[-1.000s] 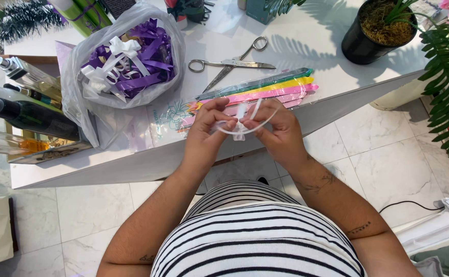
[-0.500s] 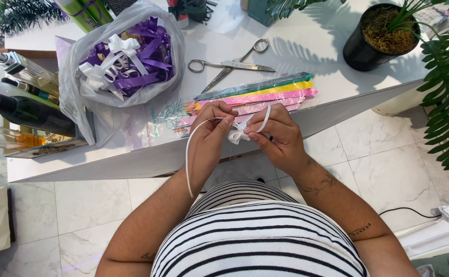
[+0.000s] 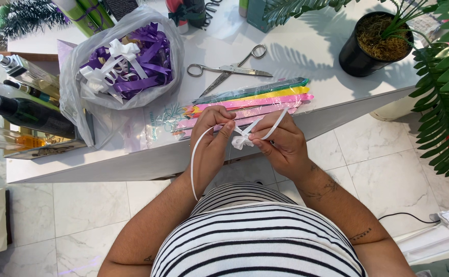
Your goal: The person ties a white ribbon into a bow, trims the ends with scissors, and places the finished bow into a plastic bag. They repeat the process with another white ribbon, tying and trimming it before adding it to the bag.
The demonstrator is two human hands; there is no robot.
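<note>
A thin white ribbon (image 3: 245, 137) is gathered into a small bow between my two hands, just off the near edge of the white table (image 3: 306, 66). My left hand (image 3: 210, 139) pinches one end, and a long loop of the ribbon hangs down past my left wrist. My right hand (image 3: 281, 143) grips the bow's knot and a short tail that rises toward the table. Behind my hands lies a clear packet of coloured ribbon strips (image 3: 250, 100) in green, yellow and pink.
Silver scissors (image 3: 229, 69) lie open on the table behind the strips. A clear plastic bag (image 3: 124, 61) of purple and white bows sits at the left. Bottles (image 3: 19, 102) stand at the far left, a black potted plant (image 3: 373, 43) at the right, with palm fronds (image 3: 447, 97) overhanging.
The ribbon has gone from a wide loop stretched between both hands to a tight small bow. A long loop has dropped down by my left wrist.
</note>
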